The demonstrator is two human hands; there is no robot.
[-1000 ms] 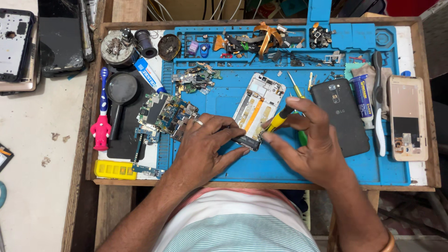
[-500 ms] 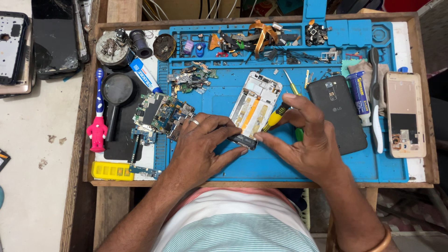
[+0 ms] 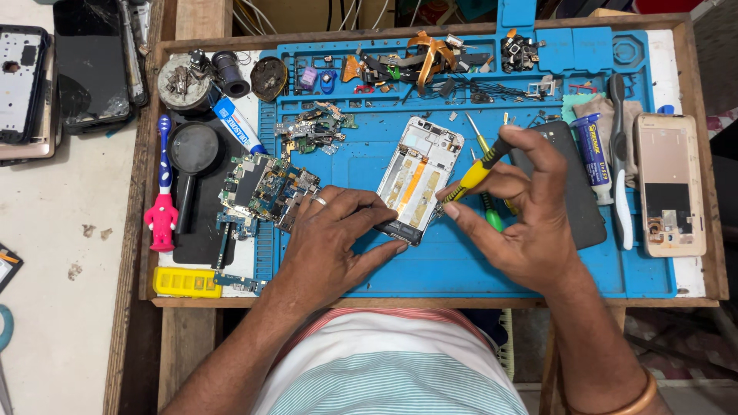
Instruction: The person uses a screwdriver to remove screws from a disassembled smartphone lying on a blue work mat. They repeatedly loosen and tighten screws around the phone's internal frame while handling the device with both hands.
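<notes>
Since the earlier frame, the right hand [image 3: 530, 223] has lifted its yellow-handled screwdriver [image 3: 475, 175] to a steeper angle, fingers pinched on the handle, tip at the lower right edge of the opened phone frame [image 3: 419, 178]. That frame lies mid-mat on the blue work mat [image 3: 461, 269], its internals exposed. Disassembly appears well advanced: circuit boards [image 3: 265, 188] already lie at the mat's left edge. The left hand [image 3: 330, 246] presses the frame's lower end, fingers spread.

On a blue work mat [image 3: 461, 269] inside a wooden tray, the left hand [image 3: 330, 246] presses down the lower end of an opened phone frame [image 3: 419, 178]. The right hand [image 3: 523, 223] pinches a yellow-handled screwdriver [image 3: 478, 173], its tip at the frame's lower right edge. Circuit boards [image 3: 265, 188] lie just left of the left hand, and a black phone [image 3: 573, 192] lies partly under the right hand.
</notes>
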